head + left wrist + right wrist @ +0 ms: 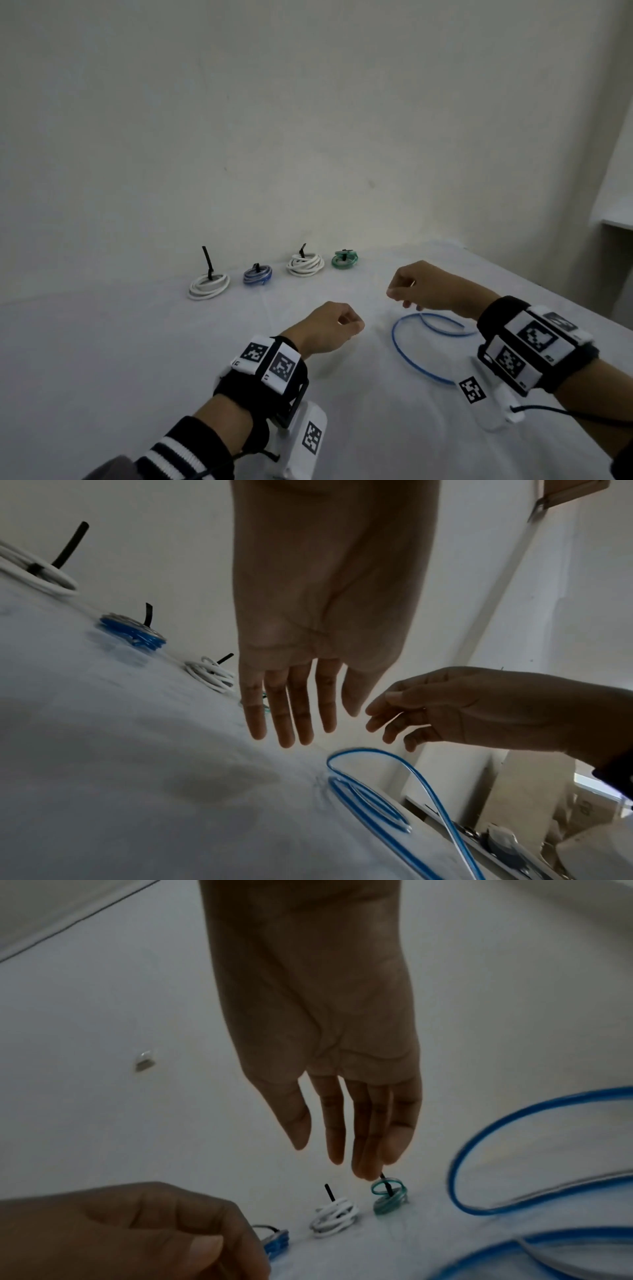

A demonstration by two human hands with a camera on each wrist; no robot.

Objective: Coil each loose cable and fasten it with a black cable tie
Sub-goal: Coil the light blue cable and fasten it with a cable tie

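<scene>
Presently, both hands hover above the white cloth-covered table (102, 342), neither holding anything. Left hand (325, 327): lower centre of the head view, fingers hanging loosely relaxed, straight in its own wrist view, nothing between them. Right hand (431, 287): right of centre, fingers likewise slack and empty, poised just above the loose blue cable (404, 356). That thin blue plastic-sheathed cable lies on the cloth at centre right, partly looped; in the left wrist view a few flat turns show at lower centre with one arc rising off them, and it bears no tie. Along the far edge of the table, a row of four finished bundles, each with a black tie: large white coil with a tall upright black cable tie (209, 286), small blue coil (257, 274), second white coil (305, 264), small green coil (345, 258). No spare black tie can be seen near the hands. Step in hand, by judgement: start of the fifth cable, four done. Next move likely calls for gathering the blue strand into even turns, pinching them together, then finding a tie.
</scene>
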